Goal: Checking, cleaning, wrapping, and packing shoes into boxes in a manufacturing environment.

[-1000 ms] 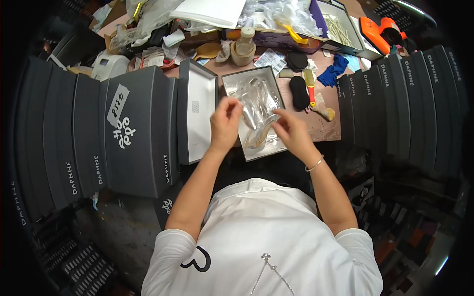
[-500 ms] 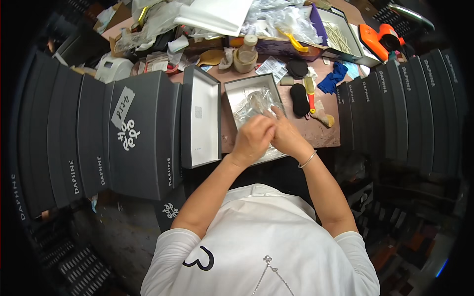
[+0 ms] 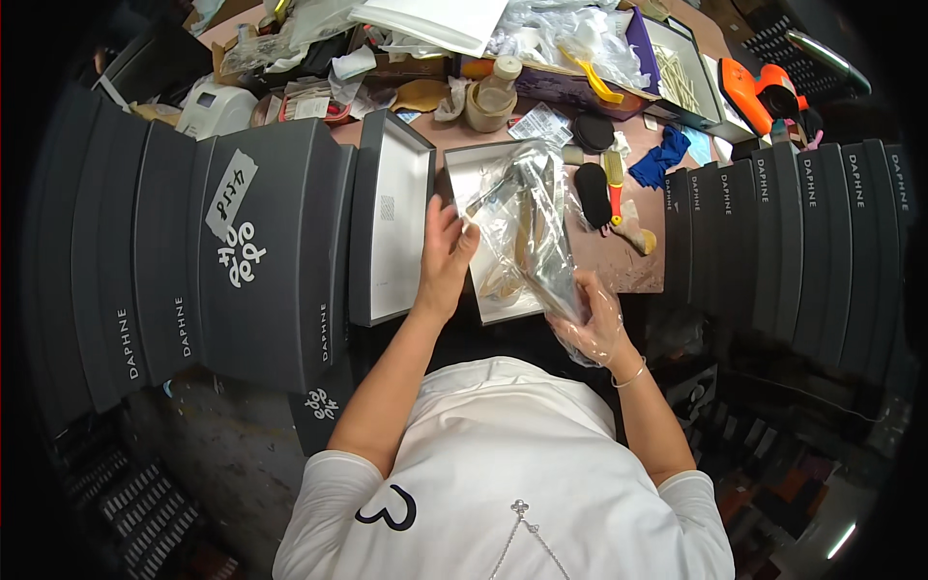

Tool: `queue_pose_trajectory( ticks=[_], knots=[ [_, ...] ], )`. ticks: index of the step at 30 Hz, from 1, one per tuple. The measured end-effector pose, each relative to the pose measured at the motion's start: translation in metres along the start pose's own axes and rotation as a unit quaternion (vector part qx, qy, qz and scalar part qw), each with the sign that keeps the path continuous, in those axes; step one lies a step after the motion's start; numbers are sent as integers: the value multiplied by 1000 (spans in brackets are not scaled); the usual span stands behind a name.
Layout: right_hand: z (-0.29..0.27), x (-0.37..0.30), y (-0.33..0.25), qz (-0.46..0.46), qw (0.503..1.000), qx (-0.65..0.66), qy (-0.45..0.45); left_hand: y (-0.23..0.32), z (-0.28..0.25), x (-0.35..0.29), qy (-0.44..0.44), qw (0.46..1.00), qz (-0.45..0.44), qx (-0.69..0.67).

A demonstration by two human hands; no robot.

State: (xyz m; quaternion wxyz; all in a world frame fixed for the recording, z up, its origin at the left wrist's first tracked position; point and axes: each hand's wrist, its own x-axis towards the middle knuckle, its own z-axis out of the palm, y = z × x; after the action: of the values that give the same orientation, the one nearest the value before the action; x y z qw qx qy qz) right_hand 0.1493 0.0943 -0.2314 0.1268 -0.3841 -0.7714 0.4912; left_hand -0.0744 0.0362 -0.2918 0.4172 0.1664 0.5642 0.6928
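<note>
A shoe in a clear plastic bag [image 3: 543, 227], silvery with a tan part showing, is tilted over the open shoebox [image 3: 507, 311]. My right hand [image 3: 594, 324] grips its near end, with loose plastic draped over the fingers and wrist. On the other side, my left hand [image 3: 447, 261] has its fingers apart, close to the bag's left edge and holding nothing. Beneath the bag, the box's white inside shows in part; other contents are hard to make out through the plastic. Upright to the left stands the box lid [image 3: 398, 213], its white inner face toward the box.
Dark shoeboxes [image 3: 275, 280] stand in a row at left, and more shoeboxes [image 3: 739, 227] at right. Right of the open box lie a black oval pad [image 3: 592, 196], a red-and-yellow brush [image 3: 615, 188] and a blue cloth [image 3: 661, 158]. A jar [image 3: 491, 104] and plastic bags clutter the back.
My hands, together over the box before, have moved apart. The right has lifted the bagged shoe up and toward me; the left has opened and shifted left.
</note>
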Motion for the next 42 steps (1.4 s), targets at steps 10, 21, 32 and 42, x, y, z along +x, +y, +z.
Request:
queue_pose_trajectory(
  ticks=[10,21,32,42],
  knots=[
    [-37,-34,-24,-153,980,-125,-21,60,13,102,10,979,114,-167],
    [28,44,20,-32,995,31,86,194,24,41,56,754,647,101],
    [83,61,84,41,964,-261,-16,76,-43,-15,-97,827,331,444],
    [-36,52,8,78,919,383,56,47,-51,-18,-219,863,157,428]
  ],
)
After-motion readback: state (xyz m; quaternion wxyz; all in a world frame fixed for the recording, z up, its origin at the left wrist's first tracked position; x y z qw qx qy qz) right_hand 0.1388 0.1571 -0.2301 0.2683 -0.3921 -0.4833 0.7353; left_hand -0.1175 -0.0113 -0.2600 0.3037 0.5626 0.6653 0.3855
